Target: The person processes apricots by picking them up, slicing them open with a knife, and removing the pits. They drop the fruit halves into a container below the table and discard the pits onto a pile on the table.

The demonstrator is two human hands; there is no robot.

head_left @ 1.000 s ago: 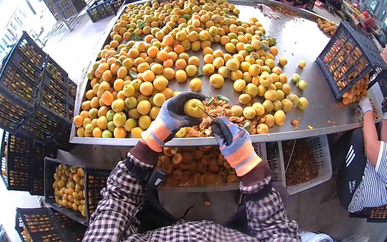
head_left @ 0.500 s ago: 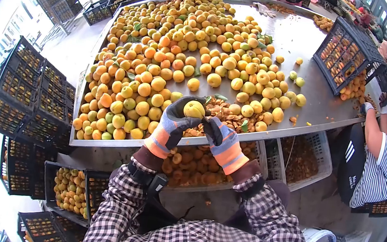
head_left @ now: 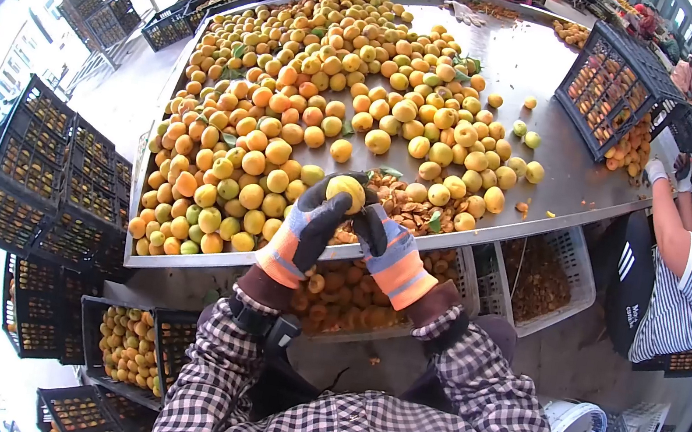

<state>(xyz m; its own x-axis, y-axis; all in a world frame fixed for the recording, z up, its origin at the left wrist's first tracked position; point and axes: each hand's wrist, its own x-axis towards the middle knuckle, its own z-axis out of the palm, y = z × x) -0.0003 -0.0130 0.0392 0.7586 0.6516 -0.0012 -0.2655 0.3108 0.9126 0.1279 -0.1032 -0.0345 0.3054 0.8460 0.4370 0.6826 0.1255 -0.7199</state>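
Observation:
In front of my chest, at the near edge of the metal table [head_left: 534, 198], both gloved hands are raised and close together. My left hand [head_left: 312, 227] has its fingers wrapped round a yellow apricot [head_left: 346, 190], which shows a dark line across it. My right hand [head_left: 390, 247] is closed beside the same fruit, its fingertips meeting the fruit's right side. Whatever those right fingers pinch is hidden by the dark glove. Whole apricots [head_left: 259, 142] lie heaped beyond and left of my hands. Just past my right fingers are split orange-brown pieces [head_left: 401, 202] and a few leaves.
Below the table edge stand a crate of apricot halves [head_left: 343, 300] and a white crate of brown scraps [head_left: 545, 279]. A tilted black crate [head_left: 616, 90] spills fruit at the right, near a co-worker in stripes [head_left: 689, 291]. Stacked black crates [head_left: 51, 175] stand left.
The apricot has turned in my left hand, and a dark line now crosses it. My right fingers have drawn in closer against it. The whole view has shifted slightly.

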